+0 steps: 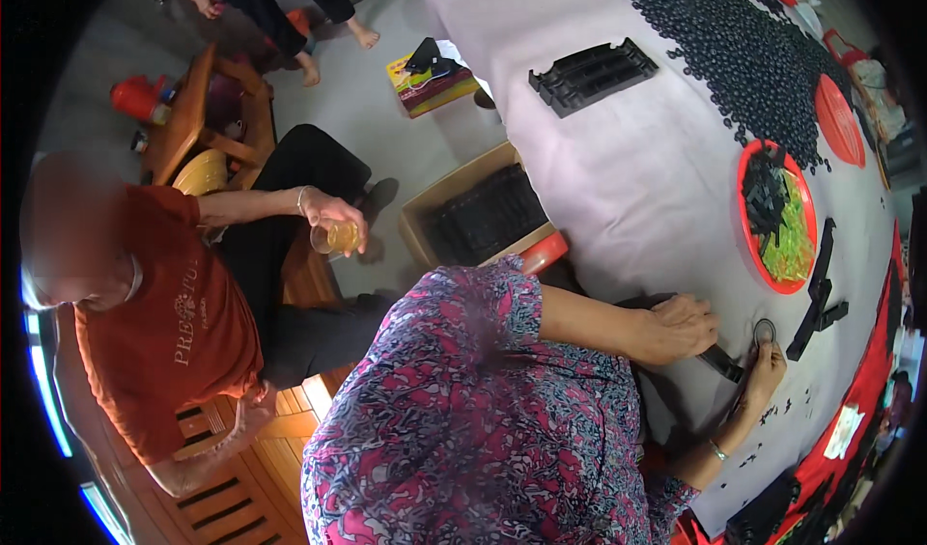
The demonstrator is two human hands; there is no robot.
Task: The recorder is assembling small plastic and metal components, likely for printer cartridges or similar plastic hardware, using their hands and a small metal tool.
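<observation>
- Hands work close together on the white tablecloth [618, 188], just below the red tray [744, 219].
- Left hand [682, 328] is clamped around a black plastic strip [719, 362], whose free end pokes out toward the right hand.
- Right hand [765, 371] sits just beside that end, fingertips pinching a small black ring [764, 331] held between the strip and the tray; the fingers are closed on the ring.
- Red tray holds black strips on one side and a heap of yellow-green pieces [792, 241] on the other.
- More loose black strips [819, 294] lie on the cloth just right of the tray's lower rim.
- A wide spread of small black rings [744, 48] covers the cloth above the tray.
- A black ribbed rack [591, 74] lies well to the tray's upper left.
- A cardboard box [475, 215] of black parts stands on the floor left of the tray, off the table edge.
- A white rectangular label [844, 432] lies on red cloth below the tray, its print too small to tell.
- Beyond the box, a seated person in an orange shirt [174, 323] holds a glass [340, 238].
</observation>
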